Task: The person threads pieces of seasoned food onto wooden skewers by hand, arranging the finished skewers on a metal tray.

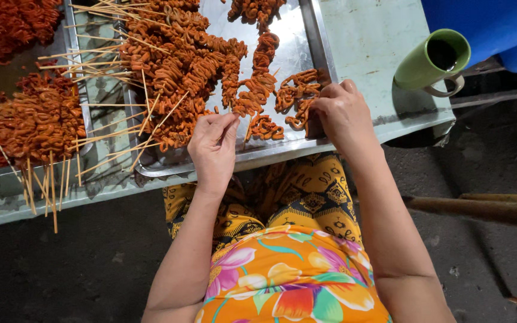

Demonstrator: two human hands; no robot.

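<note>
Orange-red curly meat is what both hands are busy with. The left hand [213, 146] has its fingers pinched together on a thin wooden stick [230, 109] at the near edge of the metal tray [306, 36]. The stick points up toward 12 o'clock, into the meat. The right hand [342, 110] is curled narrow, with its fingertips down on a small clump of meat [297, 96] at its 9 o'clock. I cannot tell if it grips the clump or only touches it.

Between the two hands lies another little piece of meat [264, 127], right by the tray's near rim. Past the left hand, toward 11 o'clock, sits a big pile of meat on sticks [181, 66], with many stick ends poking out toward the person. A strip of meat [262, 54] runs up the tray toward 12 o'clock.

Farther out at 9 o'clock, a second tray [73, 36] holds more meat skewers [40, 122], and their sticks hang over the table [372, 42] edge. At 2 o'clock from the right hand, a green mug [429, 63] with dark drink stands on the pale table, well apart from the trays. Behind the mug is something blue [492, 27].
</note>
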